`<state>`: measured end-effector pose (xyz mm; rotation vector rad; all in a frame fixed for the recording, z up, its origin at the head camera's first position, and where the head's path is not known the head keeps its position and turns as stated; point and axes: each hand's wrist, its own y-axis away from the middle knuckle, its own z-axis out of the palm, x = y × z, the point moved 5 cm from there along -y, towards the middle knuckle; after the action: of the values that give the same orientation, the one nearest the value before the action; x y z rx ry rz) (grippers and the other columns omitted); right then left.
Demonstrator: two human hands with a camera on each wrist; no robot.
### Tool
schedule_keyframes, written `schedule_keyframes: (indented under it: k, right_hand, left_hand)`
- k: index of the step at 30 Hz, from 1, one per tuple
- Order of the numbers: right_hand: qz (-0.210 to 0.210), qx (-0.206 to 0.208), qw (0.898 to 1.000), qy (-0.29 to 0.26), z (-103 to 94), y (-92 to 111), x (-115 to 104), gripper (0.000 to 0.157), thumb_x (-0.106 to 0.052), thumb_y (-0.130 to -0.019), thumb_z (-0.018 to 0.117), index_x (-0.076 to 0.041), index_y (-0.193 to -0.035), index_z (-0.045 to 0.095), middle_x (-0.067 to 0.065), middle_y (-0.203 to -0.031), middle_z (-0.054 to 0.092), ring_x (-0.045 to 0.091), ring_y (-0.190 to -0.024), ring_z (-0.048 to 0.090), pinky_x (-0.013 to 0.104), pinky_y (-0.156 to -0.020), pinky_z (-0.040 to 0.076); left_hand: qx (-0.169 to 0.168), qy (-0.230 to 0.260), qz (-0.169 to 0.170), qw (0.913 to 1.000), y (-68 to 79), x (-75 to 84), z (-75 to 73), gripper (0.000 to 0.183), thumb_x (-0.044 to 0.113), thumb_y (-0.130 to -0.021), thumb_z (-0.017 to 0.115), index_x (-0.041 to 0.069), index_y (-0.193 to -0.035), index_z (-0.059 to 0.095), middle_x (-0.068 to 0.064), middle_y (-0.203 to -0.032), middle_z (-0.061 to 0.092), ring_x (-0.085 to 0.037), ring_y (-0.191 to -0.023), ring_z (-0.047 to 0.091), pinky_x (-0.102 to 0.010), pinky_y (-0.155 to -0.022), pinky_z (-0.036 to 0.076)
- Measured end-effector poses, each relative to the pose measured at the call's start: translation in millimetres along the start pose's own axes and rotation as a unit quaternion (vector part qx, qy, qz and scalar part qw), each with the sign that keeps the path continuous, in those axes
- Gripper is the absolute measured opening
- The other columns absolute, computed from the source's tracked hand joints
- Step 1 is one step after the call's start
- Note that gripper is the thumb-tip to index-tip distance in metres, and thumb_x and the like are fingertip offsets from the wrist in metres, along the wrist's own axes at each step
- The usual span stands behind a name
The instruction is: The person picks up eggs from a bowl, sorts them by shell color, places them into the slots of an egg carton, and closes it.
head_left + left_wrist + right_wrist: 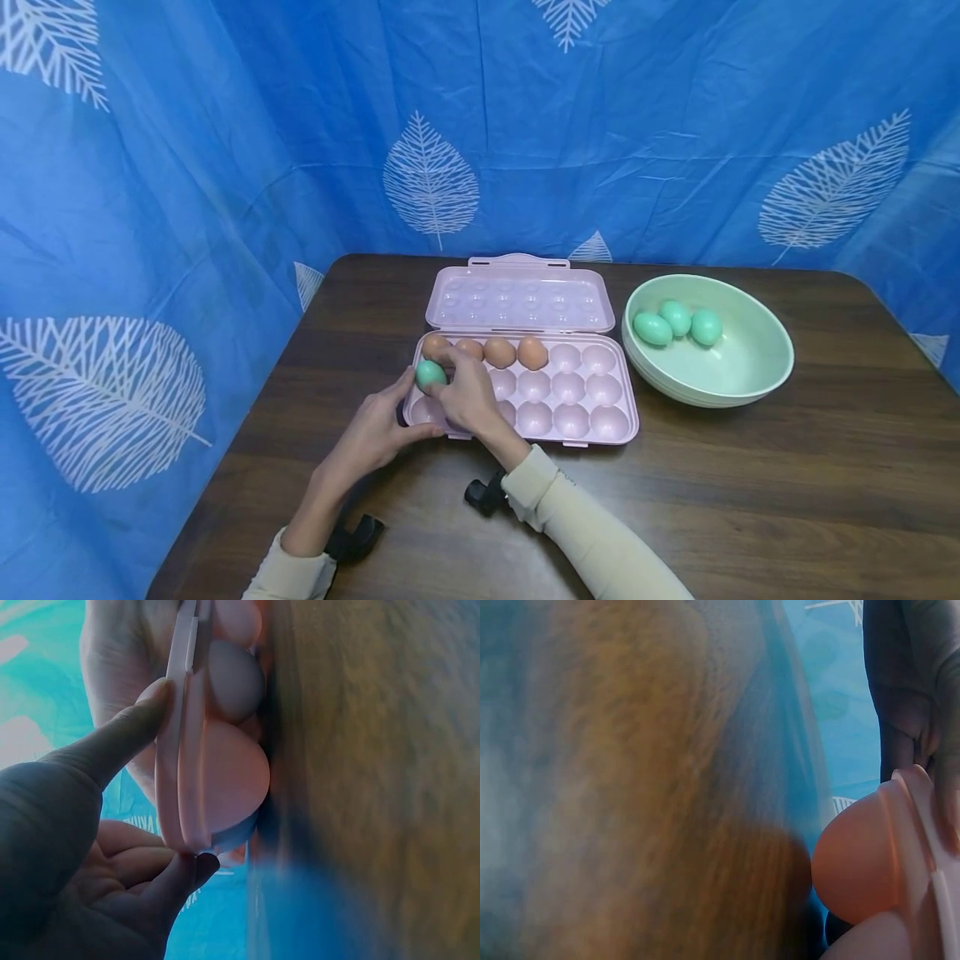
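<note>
We pinched a green egg [431,375] with our right hand [468,398], fingers curled round it, holding it just above the left end of the pink egg tray [615,433]. Beneath and around that grip lay the tray's cups. Just behind the held egg, touching distance away, sat a row of four brown eggs [500,352] in the tray's far cups, and beyond them the lid [520,298] lay folded open. Our left hand [372,433] pressed against the tray's left edge right beside the grip, thumb [124,735] on the rim [180,750] and fingers curling under its corner, so it gripped the tray. Well off to the right of the grip stood a pale green bowl [757,367] with three more green eggs [677,323] inside, all on the dark wooden table [750,500].
</note>
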<state>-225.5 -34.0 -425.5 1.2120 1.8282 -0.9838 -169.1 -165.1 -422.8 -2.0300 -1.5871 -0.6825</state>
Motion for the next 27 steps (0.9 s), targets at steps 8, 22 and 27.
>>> schedule_keyframes:
  k: [8, 22, 27]
  right_hand:
    - [-0.015, 0.003, 0.999, -0.045, -12.7, 6.1, -0.1, 0.046, -0.005, -0.083, 0.076, 0.0, -0.126, 0.064, 0.014, -0.121, 0.067, 0.024, -0.112, 0.063, 0.039, -0.097, 0.049]
    - [-0.052, -0.01, 0.992, -0.115, -89.1, 8.4, -10.8, 0.05, -0.006, -0.085, 0.076, 0.005, -0.13, 0.058, 0.023, -0.128, 0.061, 0.036, -0.12, 0.058, 0.043, -0.1, 0.048]
    - [-0.03, 0.016, 0.993, -0.11, -128.2, 11.9, 2.6, 0.048, -0.003, -0.085, 0.075, 0.005, -0.129, 0.059, 0.02, -0.128, 0.061, 0.033, -0.121, 0.057, 0.036, -0.104, 0.045]
  left_hand:
    - [-0.001, 0.001, -0.002, 1.0, -0.3, 1.3, 0.7, 0.102, 0.043, -0.078, 0.082, -0.004, -0.151, 0.03, -0.024, -0.152, 0.035, -0.037, -0.134, 0.043, -0.05, -0.105, 0.039]
    - [0.005, -0.002, -0.01, 0.9999, 1.5, -0.8, -3.7, 0.105, 0.044, -0.075, 0.084, -0.001, -0.152, 0.03, -0.021, -0.153, 0.034, -0.037, -0.137, 0.039, -0.05, -0.106, 0.038]
    - [0.003, 0.003, -0.009, 0.9999, 0.0, 1.0, -0.4, 0.105, 0.044, -0.074, 0.085, 0.0, -0.153, 0.03, -0.02, -0.154, 0.034, -0.036, -0.137, 0.039, -0.049, -0.106, 0.038]
